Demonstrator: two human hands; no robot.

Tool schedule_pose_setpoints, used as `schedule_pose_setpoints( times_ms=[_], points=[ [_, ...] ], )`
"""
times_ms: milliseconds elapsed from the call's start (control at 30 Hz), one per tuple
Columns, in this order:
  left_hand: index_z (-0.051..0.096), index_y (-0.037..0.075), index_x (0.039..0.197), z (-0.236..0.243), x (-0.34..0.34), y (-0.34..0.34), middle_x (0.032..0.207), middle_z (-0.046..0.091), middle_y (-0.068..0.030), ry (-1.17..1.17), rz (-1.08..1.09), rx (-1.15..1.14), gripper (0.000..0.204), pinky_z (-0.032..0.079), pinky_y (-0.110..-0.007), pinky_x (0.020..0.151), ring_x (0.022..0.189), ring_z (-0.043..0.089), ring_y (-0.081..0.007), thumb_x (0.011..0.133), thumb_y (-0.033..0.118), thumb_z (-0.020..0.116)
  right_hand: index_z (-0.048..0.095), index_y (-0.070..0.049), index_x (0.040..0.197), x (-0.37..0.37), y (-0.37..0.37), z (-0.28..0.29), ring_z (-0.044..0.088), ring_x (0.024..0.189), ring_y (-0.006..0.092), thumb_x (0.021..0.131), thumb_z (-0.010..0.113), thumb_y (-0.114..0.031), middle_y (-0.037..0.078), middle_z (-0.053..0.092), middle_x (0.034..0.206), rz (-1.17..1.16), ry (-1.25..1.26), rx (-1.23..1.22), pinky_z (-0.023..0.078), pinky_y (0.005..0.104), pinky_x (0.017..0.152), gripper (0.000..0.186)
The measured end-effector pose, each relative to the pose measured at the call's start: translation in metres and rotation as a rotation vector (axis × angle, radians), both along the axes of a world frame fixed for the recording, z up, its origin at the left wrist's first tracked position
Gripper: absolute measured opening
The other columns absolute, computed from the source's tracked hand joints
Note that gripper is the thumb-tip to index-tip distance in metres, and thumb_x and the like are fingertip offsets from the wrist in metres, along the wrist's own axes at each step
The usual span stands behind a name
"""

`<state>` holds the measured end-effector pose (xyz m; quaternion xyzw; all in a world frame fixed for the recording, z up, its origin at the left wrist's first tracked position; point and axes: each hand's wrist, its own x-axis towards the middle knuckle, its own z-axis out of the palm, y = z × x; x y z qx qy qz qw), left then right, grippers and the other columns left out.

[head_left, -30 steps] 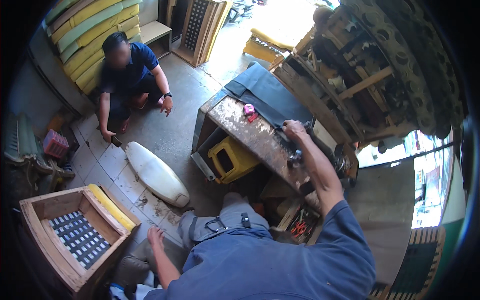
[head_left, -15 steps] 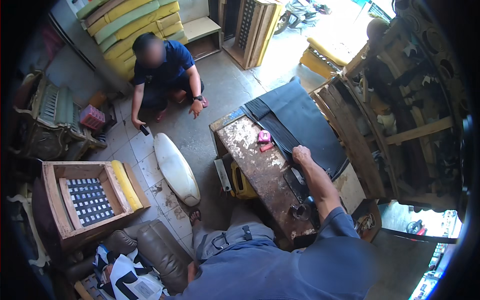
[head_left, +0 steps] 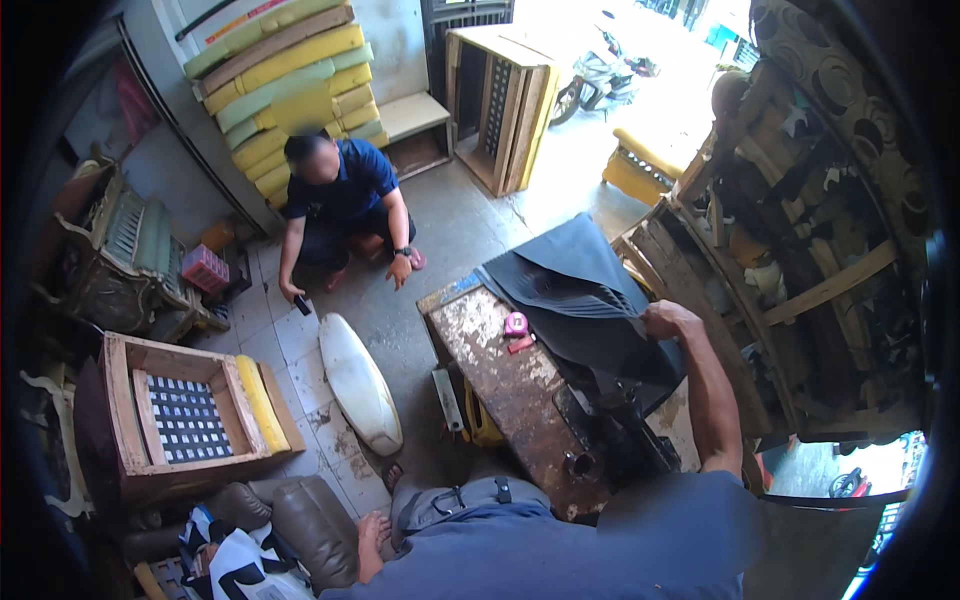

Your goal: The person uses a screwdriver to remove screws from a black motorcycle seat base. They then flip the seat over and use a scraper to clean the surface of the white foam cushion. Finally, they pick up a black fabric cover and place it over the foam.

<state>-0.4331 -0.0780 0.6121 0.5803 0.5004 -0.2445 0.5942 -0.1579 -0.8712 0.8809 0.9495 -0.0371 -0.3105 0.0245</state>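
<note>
My right hand (head_left: 670, 322) is closed on the edge of a black vinyl-like sheet (head_left: 565, 260), raising it so its folded layers fan apart. The sheet lies over the far right part of a worn brown worktable (head_left: 490, 350). My left hand (head_left: 373, 530) hangs low by my hip, next to the brown leather sofa (head_left: 315, 525), fingers apart and holding nothing. On the table left of the sheet are a pink tape measure (head_left: 516, 324) and a small red object (head_left: 520, 344). A dark machine, seemingly a sewing machine (head_left: 630, 430), stands nearer to me, partly hidden.
A person (head_left: 345, 190) crouches ahead, holding a dark phone-like object (head_left: 302, 304). Between us a long white motorcycle seat (head_left: 360, 385) lies on the floor. A wooden frame with woven webbing (head_left: 185, 420) stands left; stacked yellow cushions (head_left: 290, 90) are behind. Wooden furniture frames (head_left: 790, 290) rise at right.
My right hand has moved right and up with the sheet's edge, opening the folded layers, which now partly cover the machine. My left hand has come more into view.
</note>
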Motion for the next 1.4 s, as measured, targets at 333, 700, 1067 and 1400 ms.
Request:
schedule_pose_setpoints(
  times_ms=[333,700,1067,1400],
  points=[
    [0.064,0.004,0.108,-0.022,0.093,-0.029,0.092,0.067,-0.0103,0.021,-0.315,0.051,0.027,0.057,-0.036,0.066,0.077,0.068,-0.0232,0.100,0.029,0.061,0.073,-0.003,0.106,-0.062,0.094,0.176,0.071,0.097,0.0347,0.097,0.064,-0.033,0.018,0.074,0.100,0.186,-0.045,0.393,0.055,0.0433,0.085,0.032],
    [0.061,-0.002,0.134,0.181,0.260,-0.224,0.117,0.072,-0.0127,-0.811,-0.814,0.002,0.042,0.055,-0.029,0.082,0.095,0.069,-0.0165,0.104,0.027,0.058,0.070,0.004,0.119,-0.097,0.161,0.249,0.060,0.096,0.0086,0.105,0.062,-0.011,0.002,0.068,0.103,-0.161,-1.009,1.423,0.050,0.0269,0.085,0.022],
    [0.035,-0.004,0.150,0.437,0.180,-0.198,0.146,0.046,-0.0201,-1.713,-0.559,0.055,0.099,0.047,-0.048,0.108,0.132,0.052,-0.0294,0.077,0.029,0.093,0.069,0.011,0.106,-0.066,0.394,0.322,0.069,0.093,0.0379,0.092,0.077,-0.016,0.025,0.069,0.105,0.720,-1.411,1.265,0.055,0.0435,0.083,0.032],
    [0.070,-0.001,0.112,0.464,0.165,0.022,0.103,0.072,-0.0175,-1.499,-0.683,0.595,0.039,0.056,-0.040,0.083,0.090,0.073,-0.0313,0.083,0.022,0.085,0.062,0.003,0.098,-0.037,0.606,0.256,0.057,0.080,0.0327,0.098,0.068,-0.012,0.015,0.054,0.089,0.533,-1.191,1.485,0.048,0.0415,0.074,0.016]
  ],
)
